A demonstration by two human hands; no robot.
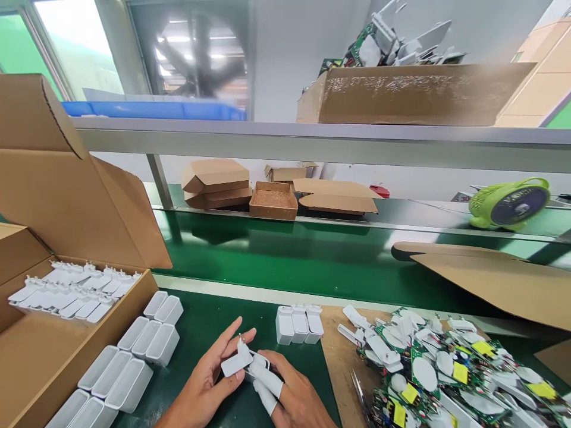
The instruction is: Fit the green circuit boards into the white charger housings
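Observation:
My left hand (206,380) and my right hand (289,397) meet low in the middle over the green mat. Together they grip a white charger part (237,361) with metal prongs sticking up. White finger cots cover two right fingertips. Just beyond the hands stand three assembled white chargers (298,324). A heap of green circuit boards and white caps (441,368) lies on a cardboard sheet to the right. Empty white charger shells (134,362) lie in rows to the left.
An open cardboard box (49,356) at left holds rows of white plug parts (74,291). A green conveyor belt (289,255) runs behind, with small cardboard boxes (272,199) and a green desk fan (511,203). A shelf carries a box of scrap boards (414,89).

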